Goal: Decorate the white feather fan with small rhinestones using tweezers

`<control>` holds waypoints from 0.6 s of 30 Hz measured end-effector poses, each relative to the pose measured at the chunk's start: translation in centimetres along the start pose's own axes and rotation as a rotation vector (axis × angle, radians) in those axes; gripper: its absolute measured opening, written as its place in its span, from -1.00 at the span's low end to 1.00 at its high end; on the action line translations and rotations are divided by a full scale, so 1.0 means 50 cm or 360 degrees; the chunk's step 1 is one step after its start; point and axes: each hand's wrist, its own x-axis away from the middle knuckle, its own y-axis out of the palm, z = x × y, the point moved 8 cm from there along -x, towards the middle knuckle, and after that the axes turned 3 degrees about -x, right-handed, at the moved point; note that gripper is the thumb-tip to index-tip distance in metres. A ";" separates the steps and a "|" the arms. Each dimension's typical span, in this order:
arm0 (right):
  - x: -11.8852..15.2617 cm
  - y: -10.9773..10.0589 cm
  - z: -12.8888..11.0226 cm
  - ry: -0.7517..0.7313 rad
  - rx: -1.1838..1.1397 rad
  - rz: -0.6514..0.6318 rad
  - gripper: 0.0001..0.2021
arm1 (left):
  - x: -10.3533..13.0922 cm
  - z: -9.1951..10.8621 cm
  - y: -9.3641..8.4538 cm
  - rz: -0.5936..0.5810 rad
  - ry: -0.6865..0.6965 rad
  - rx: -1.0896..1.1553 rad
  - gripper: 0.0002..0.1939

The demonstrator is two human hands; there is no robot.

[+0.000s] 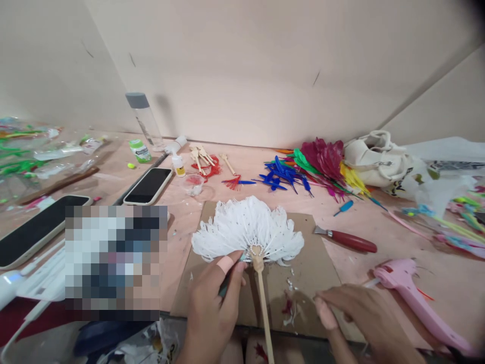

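A white feather fan point(248, 225) lies on a cardboard sheet point(322, 253). Small pearl-like beads edge the joint where its feathers meet the wooden handle point(262, 298), which points toward me. My left hand point(215, 298) is closed around a slim dark tool point(226, 285), whose kind I cannot make out; its tip is close to the beads. Over the cardboard's right part is my right hand point(352, 311), thumb and fingers pressed together; whatever is between them, if anything, is hidden. A pink glue gun point(405, 283) rests to the right of that hand.
A red-handled knife point(352, 240) lies right of the cardboard. Blue feathers point(280, 174) and dark red ones point(322, 156) are piled near a white bag point(373, 159). Phones point(148, 186), a small glue bottle point(178, 164) and a clear bottle point(144, 119) stand or lie left.
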 end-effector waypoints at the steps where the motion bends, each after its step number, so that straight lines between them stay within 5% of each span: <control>1: 0.001 -0.001 0.019 0.0029 0.0032 -0.0006 -0.89 | 0.000 0.000 0.001 -0.0006 -0.0008 0.0009 -0.81; 12: 0.031 0.097 0.059 0.0236 -0.0114 -0.0418 -0.90 | 0.002 -0.007 0.005 -0.0046 -0.0012 -0.0005 -0.81; 18: 0.015 0.097 0.065 0.0350 -0.0187 -0.0354 -0.88 | -0.003 0.004 -0.004 -0.0003 -0.0018 0.0086 -0.81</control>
